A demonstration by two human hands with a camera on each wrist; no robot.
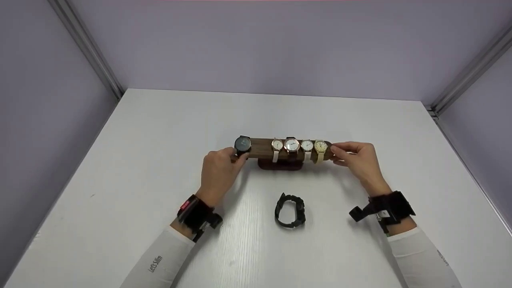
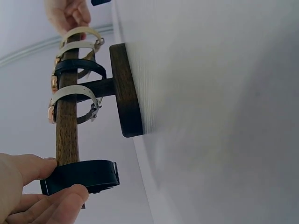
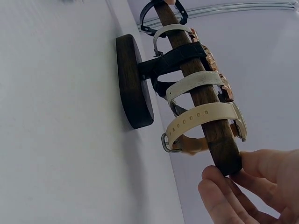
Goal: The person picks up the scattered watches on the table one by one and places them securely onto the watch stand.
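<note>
Five watches hung on a wooden stand (image 1: 264, 148) at mid-table. The left hand (image 1: 218, 172) pinched the black watch (image 1: 242, 145) at its left end; the right hand (image 1: 358, 160) gripped the stand's right end. Another watch (image 1: 290, 211) lay nearer the person.

Right hand (image 3: 254, 186) fingers (image 3: 224, 196) grip the end of a dark wooden watch bar (image 3: 205, 93) carrying cream-strapped watches (image 3: 198, 122).
</note>
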